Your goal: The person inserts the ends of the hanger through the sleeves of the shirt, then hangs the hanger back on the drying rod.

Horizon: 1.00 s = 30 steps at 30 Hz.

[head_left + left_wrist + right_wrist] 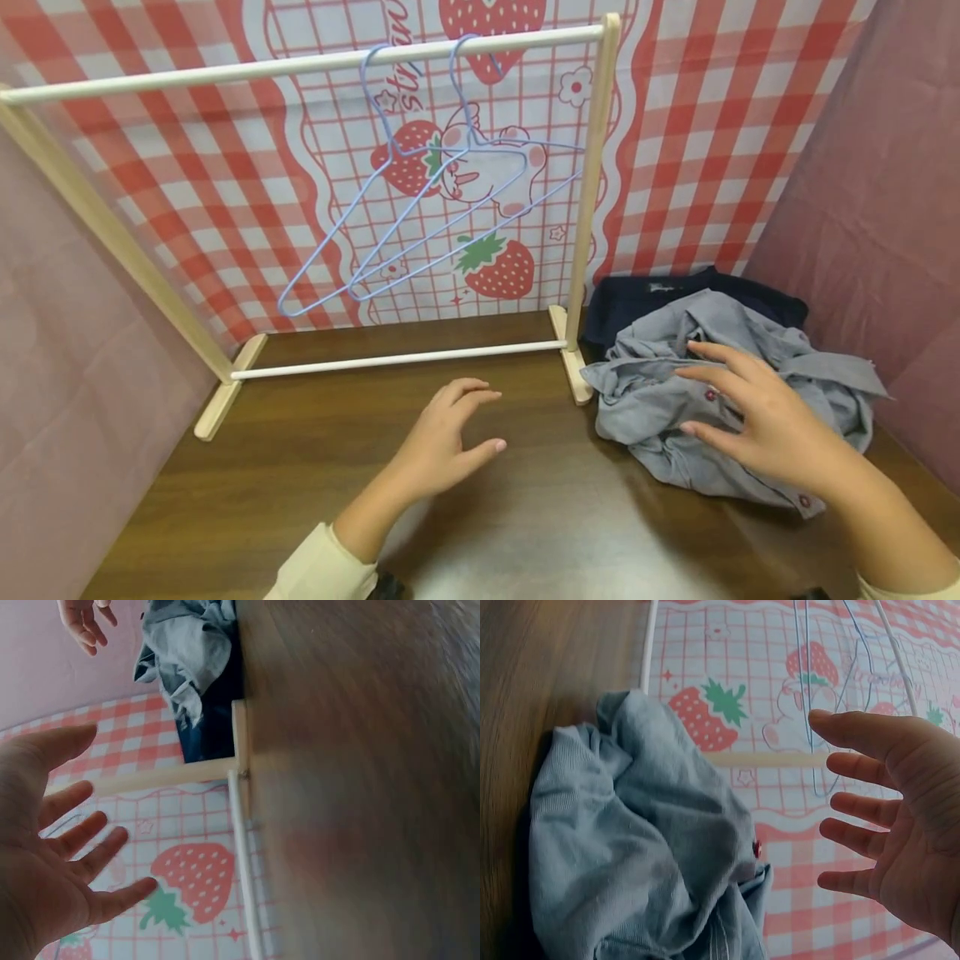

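My right hand (768,417) hovers over a crumpled grey shirt (660,417) with red buttons, its fingers spread and holding nothing. In the right wrist view a gap shows between that hand (907,817) and the bunched shirt (637,840). My left hand (442,442) is above the middle of the wooden table, thumb apart from the loosely bent fingers, nothing in it. Under and behind the shirt lies a folded dark navy garment (697,287). Two light-blue wire hangers (322,237) hang side by side on the rack's top bar.
A wooden garment rack (588,183) stands at the back of the table (315,500), its lower white rod (397,360) close above the tabletop. Behind it hangs a red-checked strawberry cloth (697,125). Pink cloth walls (862,250) close in both sides.
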Tool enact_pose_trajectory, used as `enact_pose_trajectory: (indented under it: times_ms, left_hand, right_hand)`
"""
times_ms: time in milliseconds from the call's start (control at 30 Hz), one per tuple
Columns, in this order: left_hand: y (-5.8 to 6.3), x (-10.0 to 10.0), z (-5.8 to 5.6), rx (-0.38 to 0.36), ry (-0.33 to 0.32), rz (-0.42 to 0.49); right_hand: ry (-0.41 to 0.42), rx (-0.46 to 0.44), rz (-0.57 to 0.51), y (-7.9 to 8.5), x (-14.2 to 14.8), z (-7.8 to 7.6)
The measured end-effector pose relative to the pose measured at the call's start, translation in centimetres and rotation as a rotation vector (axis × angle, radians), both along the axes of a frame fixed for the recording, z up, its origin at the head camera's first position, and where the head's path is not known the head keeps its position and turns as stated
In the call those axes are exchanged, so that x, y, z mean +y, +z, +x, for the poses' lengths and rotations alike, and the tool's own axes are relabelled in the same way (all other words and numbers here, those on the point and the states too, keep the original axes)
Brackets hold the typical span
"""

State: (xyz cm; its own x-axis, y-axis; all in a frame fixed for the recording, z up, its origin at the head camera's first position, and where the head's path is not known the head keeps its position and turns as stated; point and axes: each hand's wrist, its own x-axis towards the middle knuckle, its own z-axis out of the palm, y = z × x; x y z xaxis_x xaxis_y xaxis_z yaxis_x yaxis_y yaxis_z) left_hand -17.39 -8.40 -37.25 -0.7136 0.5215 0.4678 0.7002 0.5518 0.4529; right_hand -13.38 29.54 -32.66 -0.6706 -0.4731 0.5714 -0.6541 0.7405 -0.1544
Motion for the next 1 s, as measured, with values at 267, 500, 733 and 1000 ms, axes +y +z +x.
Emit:
enact_pose_trajectory:
  times_ms: [267,500,733,1000]
  left_hand:
    - [-0.6,2.0,-1.0,-0.039,-0.030,0.100]
    - [-0.7,4.4,-1.8,-0.057,-0.070,0.101]
    - [-0.9,6.9,-2.0,-0.094,-0.095,0.094]
    - [-1.5,9.2,-2.7,-0.082,-0.091,0.064]
  right_hand:
    - [-0.074,-0.030,-0.008,-0.1,1.4,0.1]
    - [-0.208,-0.056,0.006,0.4,3.0,0.0]
    - [-0.250,-0.115,-0.042,-0.1,4.8,-0.1]
    - [-0.412,-0.126,-0.093,-0.7,6.3,-0.2]
